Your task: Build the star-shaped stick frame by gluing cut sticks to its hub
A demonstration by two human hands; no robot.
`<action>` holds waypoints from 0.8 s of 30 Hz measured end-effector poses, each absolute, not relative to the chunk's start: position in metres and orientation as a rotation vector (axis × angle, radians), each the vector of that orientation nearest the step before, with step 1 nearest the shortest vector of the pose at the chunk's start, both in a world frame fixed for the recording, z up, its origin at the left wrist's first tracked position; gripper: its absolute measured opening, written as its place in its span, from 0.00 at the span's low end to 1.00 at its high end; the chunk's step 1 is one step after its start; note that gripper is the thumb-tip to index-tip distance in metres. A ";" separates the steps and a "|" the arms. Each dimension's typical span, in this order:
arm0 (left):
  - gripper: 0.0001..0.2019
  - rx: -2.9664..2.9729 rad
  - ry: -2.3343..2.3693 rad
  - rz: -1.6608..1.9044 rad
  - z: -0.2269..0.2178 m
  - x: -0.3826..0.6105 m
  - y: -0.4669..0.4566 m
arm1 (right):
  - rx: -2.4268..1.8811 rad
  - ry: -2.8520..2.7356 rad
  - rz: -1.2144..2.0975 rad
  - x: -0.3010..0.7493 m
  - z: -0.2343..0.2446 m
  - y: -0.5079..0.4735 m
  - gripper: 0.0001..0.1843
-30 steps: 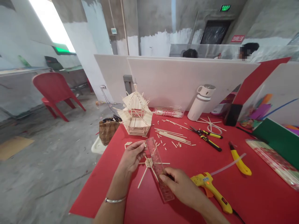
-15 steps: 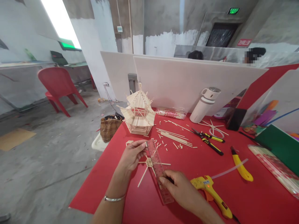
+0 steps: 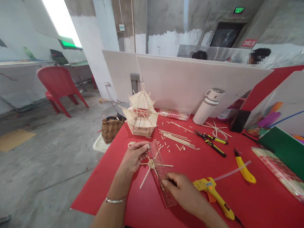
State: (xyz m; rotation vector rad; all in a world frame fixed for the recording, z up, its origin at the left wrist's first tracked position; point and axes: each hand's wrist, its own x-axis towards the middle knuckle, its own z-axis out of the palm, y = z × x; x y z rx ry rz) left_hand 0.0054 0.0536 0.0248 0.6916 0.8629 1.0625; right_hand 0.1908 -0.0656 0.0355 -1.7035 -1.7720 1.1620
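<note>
My right hand (image 3: 181, 191) is closed round the lower part of a clear plastic ruler (image 3: 158, 158), which slants over the table. At the ruler's far end my left hand (image 3: 136, 156) is closed, thumb and finger pinching a short pale stick piece (image 3: 149, 146) against its edge. Under the ruler lies a spoked stick frame (image 3: 151, 164) with a small ring hub and thin sticks spreading outward; the ruler covers part of it. Beyond my left hand stands a tiered pavilion model (image 3: 141, 115) built of pale sticks.
Long sticks (image 3: 177, 138) and cut bits lie mid-table. Pliers (image 3: 211, 144), a yellow utility knife (image 3: 245, 169) and a yellow glue gun (image 3: 215, 194) lie to the right. A white bottle (image 3: 209, 106) stands by the white partition (image 3: 190, 79). Bagged sticks (image 3: 174, 114) lie behind.
Both hands and the ruler hold nearly the same position. The whole view has shifted very slightly; nothing has been picked up or let go.
</note>
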 end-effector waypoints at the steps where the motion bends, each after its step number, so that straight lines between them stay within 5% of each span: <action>1: 0.16 0.691 0.861 1.063 0.025 0.005 0.054 | -1.705 -1.773 1.162 0.191 0.036 -0.066 0.17; 24: 0.17 0.684 0.865 1.059 0.023 0.006 0.053 | -1.728 -1.789 1.152 0.190 0.035 -0.072 0.16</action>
